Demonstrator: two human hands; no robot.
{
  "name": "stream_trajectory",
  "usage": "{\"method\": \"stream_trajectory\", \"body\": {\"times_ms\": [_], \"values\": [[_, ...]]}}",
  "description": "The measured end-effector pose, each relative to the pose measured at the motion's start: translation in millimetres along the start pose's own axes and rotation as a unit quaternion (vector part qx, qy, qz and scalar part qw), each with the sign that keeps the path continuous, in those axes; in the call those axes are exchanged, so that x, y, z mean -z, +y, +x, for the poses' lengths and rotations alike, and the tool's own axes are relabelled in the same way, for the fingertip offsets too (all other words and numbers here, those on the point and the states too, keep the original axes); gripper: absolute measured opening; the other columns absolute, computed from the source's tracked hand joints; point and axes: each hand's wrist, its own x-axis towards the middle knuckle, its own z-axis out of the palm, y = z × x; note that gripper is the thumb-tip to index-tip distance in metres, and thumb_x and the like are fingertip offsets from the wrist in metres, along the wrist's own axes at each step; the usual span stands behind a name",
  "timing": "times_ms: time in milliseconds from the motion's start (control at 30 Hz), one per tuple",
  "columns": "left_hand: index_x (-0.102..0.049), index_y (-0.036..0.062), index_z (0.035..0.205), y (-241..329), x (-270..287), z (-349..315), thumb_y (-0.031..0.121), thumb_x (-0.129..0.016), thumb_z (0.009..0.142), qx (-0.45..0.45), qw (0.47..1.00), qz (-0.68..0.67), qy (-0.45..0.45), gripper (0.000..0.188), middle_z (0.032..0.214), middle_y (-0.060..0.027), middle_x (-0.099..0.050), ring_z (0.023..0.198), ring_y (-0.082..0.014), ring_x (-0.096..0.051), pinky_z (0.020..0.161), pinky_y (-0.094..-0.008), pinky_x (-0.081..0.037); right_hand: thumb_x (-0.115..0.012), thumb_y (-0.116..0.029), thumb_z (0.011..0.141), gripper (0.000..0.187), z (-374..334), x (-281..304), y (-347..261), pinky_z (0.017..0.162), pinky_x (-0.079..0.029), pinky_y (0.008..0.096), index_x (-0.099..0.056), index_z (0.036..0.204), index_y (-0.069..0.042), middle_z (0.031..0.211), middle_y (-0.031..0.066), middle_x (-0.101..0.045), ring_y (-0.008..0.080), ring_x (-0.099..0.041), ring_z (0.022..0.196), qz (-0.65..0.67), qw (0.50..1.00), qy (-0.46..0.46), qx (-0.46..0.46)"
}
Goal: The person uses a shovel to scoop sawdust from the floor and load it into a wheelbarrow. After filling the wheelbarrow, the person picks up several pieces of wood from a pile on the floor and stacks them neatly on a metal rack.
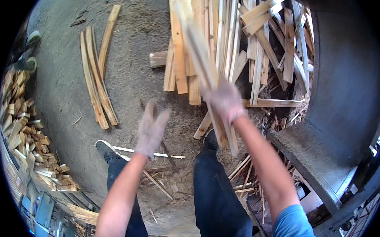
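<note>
My right hand [225,100], in a pale work glove, is closed around a long wooden plank [198,53]. The plank slants from the upper middle down toward my right foot and is smeared by motion. Whether a second plank lies against it in the grip, I cannot tell. My left hand [152,128], gloved too, hangs over the floor with thumb and fingers apart and nothing in it. Just beyond the held plank lies a heap of loose planks [179,54], most of them pointing away from me.
Three longer planks [94,76] lie on the concrete floor [58,69] at the left. Stacked cut wood [21,131] lines the far left. A grey metal machine frame [338,76] stands close on my right. Scrap strips [157,154] and splinters litter the ground around my feet.
</note>
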Motion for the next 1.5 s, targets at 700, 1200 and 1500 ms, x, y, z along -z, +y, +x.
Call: {"method": "stream_trajectory", "body": {"times_ms": [700, 1200, 1500], "values": [[-0.027, -0.0037, 0.156, 73.9, -70.2, 225.4, 0.075, -0.069, 0.078, -0.026, 0.993, 0.025, -0.112, 0.118, 0.154, -0.0345, -0.032, 0.147, -0.0484, -0.031, 0.118, -0.0574, -0.030, -0.066, -0.079, 0.076, 0.118, 162.3, 35.7, 54.2, 0.117, -0.038, 0.0505, -0.038, 0.149, 0.010, 0.147, 0.0364, -0.046, 0.0458, -0.047, 0.138, -0.018, 0.965, 0.261, -0.007], [-0.025, -0.0029, 0.154, 70.5, -94.0, 183.8, 0.072, -0.074, 0.077, 0.011, 0.996, 0.074, -0.057, 0.117, 0.144, -0.0330, -0.043, 0.130, -0.0450, -0.051, 0.108, -0.0581, -0.043, -0.069, -0.049, 0.085, 0.084, 64.0, -39.6, 174.4, 0.111, -0.044, 0.0463, -0.046, 0.144, 0.006, 0.135, 0.0340, -0.058, 0.0457, -0.057, 0.127, 0.042, 0.962, 0.220, -0.154], [-0.029, -0.0002, 0.157, 65.1, -77.7, 202.7, 0.070, -0.067, 0.084, 0.045, 0.993, -0.009, -0.113, 0.108, 0.156, -0.0284, -0.036, 0.143, -0.0396, -0.041, 0.117, -0.0531, -0.033, -0.069, -0.043, 0.087, 0.070, 32.2, -5.1, 156.4, 0.104, -0.049, 0.0465, -0.056, 0.134, 0.008, 0.122, 0.0337, -0.066, 0.0434, -0.066, 0.115, 0.060, 0.982, 0.148, -0.100]]}}
